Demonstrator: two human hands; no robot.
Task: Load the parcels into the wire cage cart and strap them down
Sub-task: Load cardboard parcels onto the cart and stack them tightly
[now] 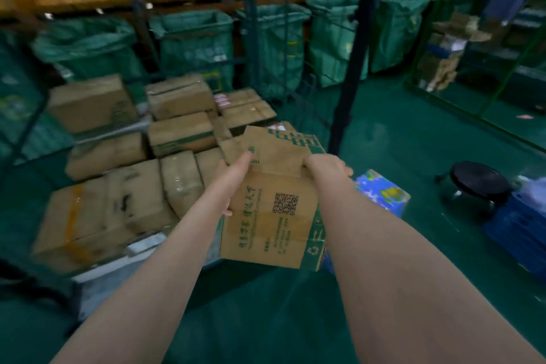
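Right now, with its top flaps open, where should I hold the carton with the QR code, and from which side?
Grip the carton by its two opposite side walls, below the flap fold, one hand from each side, roughly where the left hand and right hand hold it. It is broad and flat-faced, and the raised flaps would probably bend under load.

Parcel depot: green sorting sacks, stacked cartons, wire cage cart, green floor.

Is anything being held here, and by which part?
Yes: a cardboard box with a QR code, in both hands. The left hand grips its left side; the right hand grips its far right edge.
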